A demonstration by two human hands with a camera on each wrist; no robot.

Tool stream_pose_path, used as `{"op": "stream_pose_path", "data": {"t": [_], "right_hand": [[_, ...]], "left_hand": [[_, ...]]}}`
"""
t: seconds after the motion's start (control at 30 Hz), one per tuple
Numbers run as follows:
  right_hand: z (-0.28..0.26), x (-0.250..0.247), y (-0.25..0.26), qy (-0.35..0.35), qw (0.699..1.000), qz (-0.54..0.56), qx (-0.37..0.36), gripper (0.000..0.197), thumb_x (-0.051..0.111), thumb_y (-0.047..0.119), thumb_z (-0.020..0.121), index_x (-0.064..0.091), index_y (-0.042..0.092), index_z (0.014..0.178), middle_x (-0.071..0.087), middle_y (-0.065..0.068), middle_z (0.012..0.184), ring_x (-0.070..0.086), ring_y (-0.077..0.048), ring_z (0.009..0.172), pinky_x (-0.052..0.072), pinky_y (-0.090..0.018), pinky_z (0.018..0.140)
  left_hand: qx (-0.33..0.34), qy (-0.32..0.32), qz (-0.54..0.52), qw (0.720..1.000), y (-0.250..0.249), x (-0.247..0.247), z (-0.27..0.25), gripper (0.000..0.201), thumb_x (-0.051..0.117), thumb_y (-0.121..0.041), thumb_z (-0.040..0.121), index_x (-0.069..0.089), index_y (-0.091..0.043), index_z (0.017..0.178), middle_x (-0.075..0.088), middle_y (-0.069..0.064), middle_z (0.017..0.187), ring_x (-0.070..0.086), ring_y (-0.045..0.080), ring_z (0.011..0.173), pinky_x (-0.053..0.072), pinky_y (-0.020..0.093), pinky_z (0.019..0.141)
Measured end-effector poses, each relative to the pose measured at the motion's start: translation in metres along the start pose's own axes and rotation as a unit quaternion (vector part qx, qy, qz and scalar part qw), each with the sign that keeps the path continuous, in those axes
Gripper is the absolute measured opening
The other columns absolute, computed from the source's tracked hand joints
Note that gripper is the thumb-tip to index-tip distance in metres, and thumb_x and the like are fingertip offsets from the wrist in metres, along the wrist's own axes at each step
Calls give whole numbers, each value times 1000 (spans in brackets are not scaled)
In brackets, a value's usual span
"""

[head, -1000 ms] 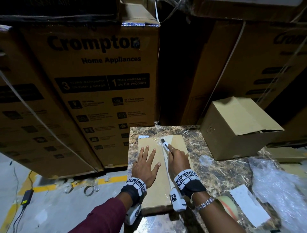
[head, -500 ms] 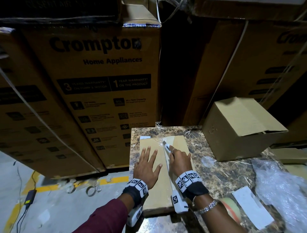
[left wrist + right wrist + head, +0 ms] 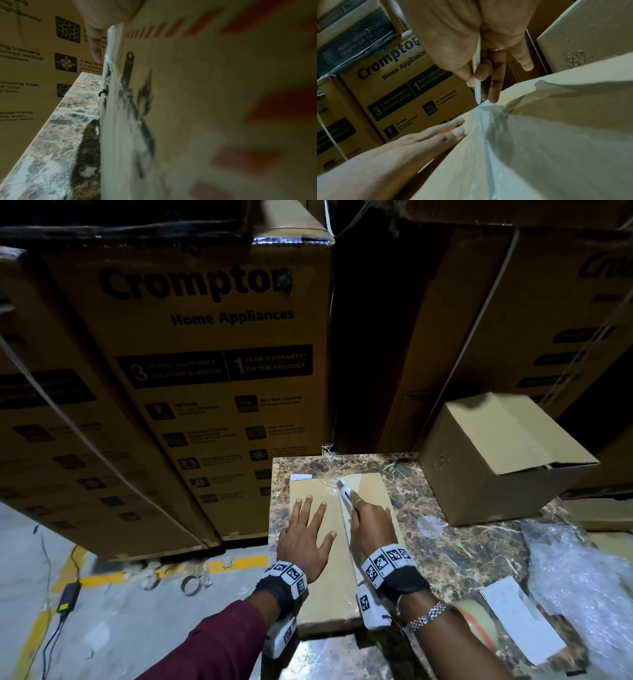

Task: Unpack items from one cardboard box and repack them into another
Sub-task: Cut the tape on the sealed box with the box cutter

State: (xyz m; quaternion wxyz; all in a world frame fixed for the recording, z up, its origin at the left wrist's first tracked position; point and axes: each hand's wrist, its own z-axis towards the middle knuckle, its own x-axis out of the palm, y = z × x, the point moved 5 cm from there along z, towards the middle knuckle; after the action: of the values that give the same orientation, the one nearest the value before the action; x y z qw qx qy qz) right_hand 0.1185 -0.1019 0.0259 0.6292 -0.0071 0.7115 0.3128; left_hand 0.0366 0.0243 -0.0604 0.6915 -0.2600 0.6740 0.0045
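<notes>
A flat taped cardboard box [image 3: 313,590] lies on the marble table [image 3: 445,553]. My left hand [image 3: 306,534] presses flat on its left half with fingers spread, and it shows again in the right wrist view [image 3: 436,135]. My right hand [image 3: 371,520] grips a white box cutter [image 3: 346,491], whose tip sits on the clear tape seam [image 3: 486,135] near the box's far end. The cutter [image 3: 476,75] is held between thumb and fingers. A second, taller cardboard box [image 3: 503,460] stands at the table's back right with a flap slightly raised.
Large Crompton cartons [image 3: 205,371] wall in the back and left. Bubble wrap [image 3: 582,577], a white sheet [image 3: 520,628] and a tape roll [image 3: 476,625] lie on the table's right side. On the floor at left are a yellow line [image 3: 113,578] and a charger [image 3: 68,597].
The right hand has drawn the cutter a short way back along the tape seam toward me. The left hand stays pressed on the box.
</notes>
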Motion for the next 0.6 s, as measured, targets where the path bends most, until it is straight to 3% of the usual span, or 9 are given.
{"op": "stream_pose_path", "data": {"t": [0.17, 0.33, 0.6], "right_hand": [[8, -5, 2, 17, 1000, -26, 3, 40, 46, 9, 99, 53, 18, 138, 73, -10, 98, 66, -31, 97, 40, -53, 106], [12, -14, 5, 42, 998, -33, 21, 24, 47, 13, 100, 64, 9, 116, 71, -15, 99, 65, -35, 95, 47, -50, 97], [4, -18, 8, 44, 999, -17, 24, 23, 49, 14, 97, 65, 9, 114, 69, -15, 96, 63, -35, 91, 52, -46, 89]], "left_hand": [[7, 0, 6, 1000, 1, 2, 0, 66, 24, -64, 101, 2, -43, 160, -14, -15, 168, -16, 12, 155, 36, 55, 114], [12, 0, 11, 1000, 1, 3, 1, 66, 23, -64, 101, 2, -43, 160, -13, -14, 169, -15, 13, 155, 38, 54, 114], [13, -3, 14, 1000, 2, 3, 1, 66, 23, -64, 102, 3, -42, 160, -12, -13, 169, -14, 14, 156, 38, 53, 113]]}}
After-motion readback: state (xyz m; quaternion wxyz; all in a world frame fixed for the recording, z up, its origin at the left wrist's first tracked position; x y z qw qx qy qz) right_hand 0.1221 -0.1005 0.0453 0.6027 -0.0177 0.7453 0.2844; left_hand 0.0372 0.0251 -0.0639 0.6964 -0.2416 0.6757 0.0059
